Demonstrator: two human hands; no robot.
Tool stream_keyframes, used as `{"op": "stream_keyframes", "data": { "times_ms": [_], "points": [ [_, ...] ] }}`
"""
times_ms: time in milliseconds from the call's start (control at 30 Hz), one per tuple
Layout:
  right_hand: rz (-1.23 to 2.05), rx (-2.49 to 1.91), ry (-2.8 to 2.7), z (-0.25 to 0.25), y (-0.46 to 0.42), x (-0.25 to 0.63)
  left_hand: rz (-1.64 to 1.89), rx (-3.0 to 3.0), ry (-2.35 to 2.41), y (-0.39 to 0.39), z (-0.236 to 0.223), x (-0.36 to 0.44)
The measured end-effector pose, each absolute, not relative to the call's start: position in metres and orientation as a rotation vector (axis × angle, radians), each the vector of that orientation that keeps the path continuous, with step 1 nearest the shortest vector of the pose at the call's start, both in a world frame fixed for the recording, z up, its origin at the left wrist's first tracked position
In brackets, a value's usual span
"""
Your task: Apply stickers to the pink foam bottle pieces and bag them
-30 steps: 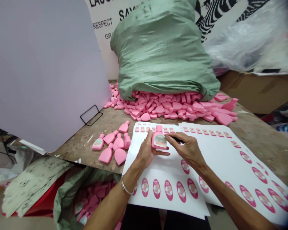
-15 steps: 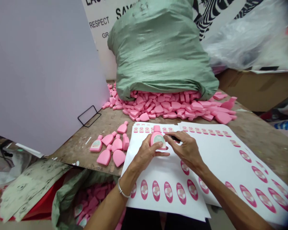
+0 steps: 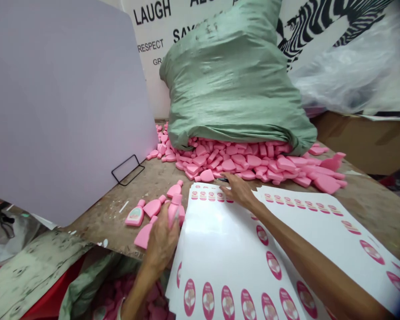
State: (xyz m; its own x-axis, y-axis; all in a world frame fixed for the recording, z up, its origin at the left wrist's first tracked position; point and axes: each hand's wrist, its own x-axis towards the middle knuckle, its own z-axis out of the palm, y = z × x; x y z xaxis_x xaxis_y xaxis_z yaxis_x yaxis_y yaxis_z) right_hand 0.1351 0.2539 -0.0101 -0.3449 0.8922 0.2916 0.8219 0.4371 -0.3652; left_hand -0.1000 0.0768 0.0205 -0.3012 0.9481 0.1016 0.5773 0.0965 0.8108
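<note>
My left hand (image 3: pixel 162 235) is closed round a small pink bottle-shaped piece (image 3: pixel 174 205), its neck end up, over a few loose pink bottles (image 3: pixel 153 206) on the left of the table. One of those, a labelled bottle (image 3: pixel 135 214), wears a pale green oval sticker. My right hand (image 3: pixel 237 189) reaches to the far edge of the left sticker sheet (image 3: pixel 213 240). A thin dark tool (image 3: pixel 223 179) shows at its fingertips; its exact kind is unclear. Pink oval stickers and small label stickers run along the sheet's edges.
A large green sack (image 3: pixel 236 80) stands at the back over a heap of pink bottles (image 3: pixel 240 162). A second sticker sheet (image 3: pixel 306 235) lies to the right. A black wire stand (image 3: pixel 128 170) is beside the white panel (image 3: pixel 66 106). Below the table edge, a green bag holds more pink pieces.
My left hand has moved left from above the sheet to the loose bottles, carrying a bottle. My right hand has parted from it and reached forward to the sheet's far edge.
</note>
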Motion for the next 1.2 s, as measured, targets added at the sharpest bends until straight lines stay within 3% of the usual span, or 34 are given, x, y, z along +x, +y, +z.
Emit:
{"op": "stream_keyframes", "data": {
  "times_ms": [167,267,400,600,800,900,1200],
  "points": [
    [0.216,-1.4,-2.456,0.001,0.315,0.095,0.782,1.811,2.365,0.088,-0.003,-0.146],
    [0.209,-1.413,-2.488,0.01,0.318,0.097,0.866,1.86,2.411,0.089,0.006,-0.14],
    [0.244,-1.483,-2.37,0.024,0.266,0.11,1.3,1.635,1.927,0.098,0.026,-0.096],
    [0.79,-1.336,-2.209,0.029,0.133,0.132,1.35,1.059,1.368,0.101,0.019,-0.028],
    [0.615,-2.206,-1.679,-0.005,0.097,0.205,1.349,0.697,1.103,0.08,0.004,-0.031],
    [0.703,-2.162,-1.629,-0.016,0.096,0.219,1.338,0.611,1.104,0.074,0.005,-0.037],
    [0.28,-2.042,-1.612,-0.011,0.088,0.208,1.306,0.735,1.294,0.065,0.012,-0.041]
  ]
}}
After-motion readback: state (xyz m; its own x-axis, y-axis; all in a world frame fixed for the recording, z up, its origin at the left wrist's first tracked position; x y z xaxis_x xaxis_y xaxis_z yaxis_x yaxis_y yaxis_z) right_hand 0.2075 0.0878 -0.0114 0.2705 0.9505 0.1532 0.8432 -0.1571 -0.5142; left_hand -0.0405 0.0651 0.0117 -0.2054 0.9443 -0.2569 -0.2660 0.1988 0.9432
